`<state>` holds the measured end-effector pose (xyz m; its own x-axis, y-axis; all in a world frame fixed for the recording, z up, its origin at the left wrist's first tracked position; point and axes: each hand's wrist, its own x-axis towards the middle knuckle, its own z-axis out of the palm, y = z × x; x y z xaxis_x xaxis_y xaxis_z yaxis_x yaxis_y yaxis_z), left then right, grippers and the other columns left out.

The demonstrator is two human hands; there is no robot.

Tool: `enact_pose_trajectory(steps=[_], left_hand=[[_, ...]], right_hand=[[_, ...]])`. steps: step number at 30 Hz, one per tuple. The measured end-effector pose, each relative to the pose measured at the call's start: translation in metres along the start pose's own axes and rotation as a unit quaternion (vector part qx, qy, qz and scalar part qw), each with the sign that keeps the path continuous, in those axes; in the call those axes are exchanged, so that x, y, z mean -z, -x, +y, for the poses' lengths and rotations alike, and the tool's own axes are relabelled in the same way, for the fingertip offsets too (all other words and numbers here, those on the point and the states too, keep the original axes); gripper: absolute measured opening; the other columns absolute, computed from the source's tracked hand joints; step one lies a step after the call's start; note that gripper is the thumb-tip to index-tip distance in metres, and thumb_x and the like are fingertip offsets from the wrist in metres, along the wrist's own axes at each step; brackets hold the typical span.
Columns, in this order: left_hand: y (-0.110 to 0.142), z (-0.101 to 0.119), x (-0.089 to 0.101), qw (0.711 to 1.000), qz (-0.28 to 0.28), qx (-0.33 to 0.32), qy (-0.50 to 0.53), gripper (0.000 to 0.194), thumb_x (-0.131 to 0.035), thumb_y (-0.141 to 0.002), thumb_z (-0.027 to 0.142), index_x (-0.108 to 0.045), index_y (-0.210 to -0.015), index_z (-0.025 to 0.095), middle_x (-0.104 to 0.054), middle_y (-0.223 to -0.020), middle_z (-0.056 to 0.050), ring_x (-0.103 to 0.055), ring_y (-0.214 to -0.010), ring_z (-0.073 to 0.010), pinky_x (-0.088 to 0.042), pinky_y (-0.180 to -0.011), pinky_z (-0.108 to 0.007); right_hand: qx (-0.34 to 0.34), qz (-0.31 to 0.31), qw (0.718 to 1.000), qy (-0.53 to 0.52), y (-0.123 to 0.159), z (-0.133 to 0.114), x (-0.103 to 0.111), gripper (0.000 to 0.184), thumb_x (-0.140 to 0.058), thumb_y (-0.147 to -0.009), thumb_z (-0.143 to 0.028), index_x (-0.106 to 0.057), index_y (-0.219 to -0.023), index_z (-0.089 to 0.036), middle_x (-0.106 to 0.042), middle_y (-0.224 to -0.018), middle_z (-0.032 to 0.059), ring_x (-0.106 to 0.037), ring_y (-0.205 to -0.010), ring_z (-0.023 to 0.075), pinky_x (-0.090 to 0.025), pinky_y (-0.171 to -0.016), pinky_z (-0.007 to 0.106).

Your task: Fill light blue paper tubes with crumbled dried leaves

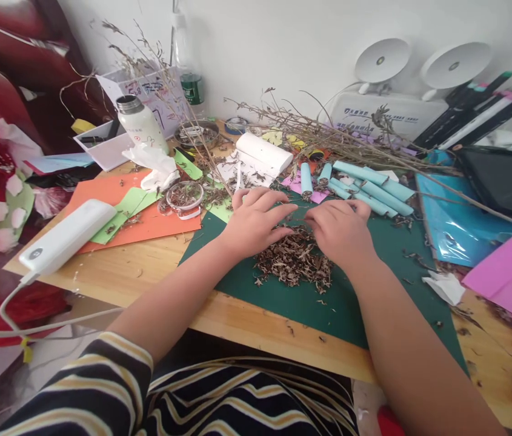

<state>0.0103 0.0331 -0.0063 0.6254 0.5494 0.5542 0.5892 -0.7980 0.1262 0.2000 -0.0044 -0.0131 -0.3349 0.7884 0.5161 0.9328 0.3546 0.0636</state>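
Note:
A heap of crumbled dry leaves (294,260) lies on a dark green cutting mat (246,287) in front of me. My left hand (258,221) is over the heap's far left side, its fingers apart and holding nothing I can see. On the right side of the heap is my right hand (342,230), fingers curled and pressed together; its fingertips point down to the leaves, and what they hold, if anything, is hidden. Just beyond it lie several light blue paper tubes (376,188), some filled with brown leaf bits.
Dry twigs (310,130) stretch along the back, before a white router-like box (387,115). To the left are orange paper (156,227), a small round dish (185,195), a white bottle (142,124) and a white power bank (67,236). Blue plastic packaging (451,218) lies right.

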Motion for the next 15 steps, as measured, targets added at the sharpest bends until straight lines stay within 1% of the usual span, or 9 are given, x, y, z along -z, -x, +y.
enact_pose_trajectory(steps=[2,4,6,8,10,11,13,15], left_hand=[[0.0,0.002,-0.001,1.0,-0.013,-0.014,-0.009,0.018,-0.047,-0.081,0.033,-0.057,-0.095,0.026,-0.059,-0.103,-0.001,-0.046,-0.102,-0.0206,-0.018,-0.089,-0.042],[0.0,0.001,-0.002,0.999,-0.029,-0.019,-0.007,0.016,-0.043,-0.084,0.025,-0.059,-0.086,0.026,-0.062,-0.094,0.002,-0.048,-0.098,-0.0178,-0.013,-0.091,-0.042],[0.0,-0.003,-0.004,0.999,-0.04,-0.007,0.001,0.019,-0.041,-0.084,0.02,-0.059,-0.082,0.025,-0.063,-0.087,0.003,-0.051,-0.092,-0.0157,-0.013,-0.091,-0.042],[-0.001,-0.008,-0.003,0.999,-0.037,0.018,0.013,0.018,-0.041,-0.083,0.018,-0.059,-0.081,0.023,-0.064,-0.085,0.003,-0.052,-0.089,-0.0145,-0.017,-0.09,-0.039],[-0.001,-0.011,-0.001,0.999,-0.009,0.034,0.02,0.017,-0.043,-0.083,0.02,-0.059,-0.08,0.022,-0.064,-0.085,0.003,-0.053,-0.088,-0.0141,-0.02,-0.088,-0.038],[0.0,-0.011,0.0,0.999,0.013,0.032,0.021,0.016,-0.043,-0.083,0.021,-0.059,-0.08,0.023,-0.065,-0.086,0.003,-0.053,-0.088,-0.014,-0.02,-0.088,-0.037],[0.0,-0.009,0.003,0.998,0.061,-0.002,0.021,0.015,-0.043,-0.084,0.022,-0.058,-0.082,0.024,-0.065,-0.087,0.004,-0.053,-0.09,-0.0137,-0.018,-0.09,-0.038],[0.001,-0.005,0.004,0.995,0.085,-0.053,0.025,0.017,-0.042,-0.084,0.019,-0.057,-0.085,0.026,-0.065,-0.089,0.006,-0.053,-0.09,-0.0126,-0.018,-0.091,-0.037]], right_hand=[[0.025,0.009,1.0,0.011,-0.001,-0.006,0.002,0.017,-0.039,-0.081,-0.014,-0.052,-0.072,-0.019,-0.063,-0.069,0.0008,-0.053,-0.077,0.0163,-0.023,-0.08,0.037],[0.035,0.013,0.999,0.017,-0.001,-0.01,0.002,0.016,-0.04,-0.081,-0.015,-0.052,-0.072,-0.019,-0.062,-0.068,-0.0002,-0.053,-0.075,0.0151,-0.022,-0.081,0.036],[0.032,0.008,0.999,0.018,-0.001,-0.01,0.002,0.016,-0.04,-0.081,-0.016,-0.052,-0.071,-0.019,-0.061,-0.067,-0.0009,-0.053,-0.075,0.0146,-0.021,-0.081,0.036],[0.018,-0.002,1.0,0.011,-0.001,-0.007,0.002,0.016,-0.04,-0.081,-0.016,-0.053,-0.071,-0.019,-0.061,-0.067,-0.0008,-0.053,-0.076,0.015,-0.021,-0.081,0.035],[-0.012,-0.014,1.0,-0.003,0.0,-0.002,0.001,0.017,-0.04,-0.081,-0.018,-0.054,-0.072,-0.019,-0.061,-0.068,0.0001,-0.053,-0.079,0.0162,-0.022,-0.08,0.035],[-0.033,-0.02,0.999,-0.012,0.001,0.001,0.0,0.017,-0.041,-0.081,-0.019,-0.055,-0.072,-0.02,-0.061,-0.069,0.0008,-0.053,-0.079,0.017,-0.023,-0.079,0.034],[-0.082,-0.033,0.996,-0.03,0.002,0.009,-0.001,0.015,-0.042,-0.08,-0.022,-0.056,-0.074,-0.02,-0.061,-0.071,0.0022,-0.052,-0.08,0.0188,-0.025,-0.076,0.034],[-0.131,-0.041,0.99,-0.043,0.003,0.017,-0.001,0.016,-0.042,-0.079,-0.025,-0.056,-0.074,-0.02,-0.061,-0.073,0.0038,-0.052,-0.08,0.0205,-0.026,-0.075,0.035]])
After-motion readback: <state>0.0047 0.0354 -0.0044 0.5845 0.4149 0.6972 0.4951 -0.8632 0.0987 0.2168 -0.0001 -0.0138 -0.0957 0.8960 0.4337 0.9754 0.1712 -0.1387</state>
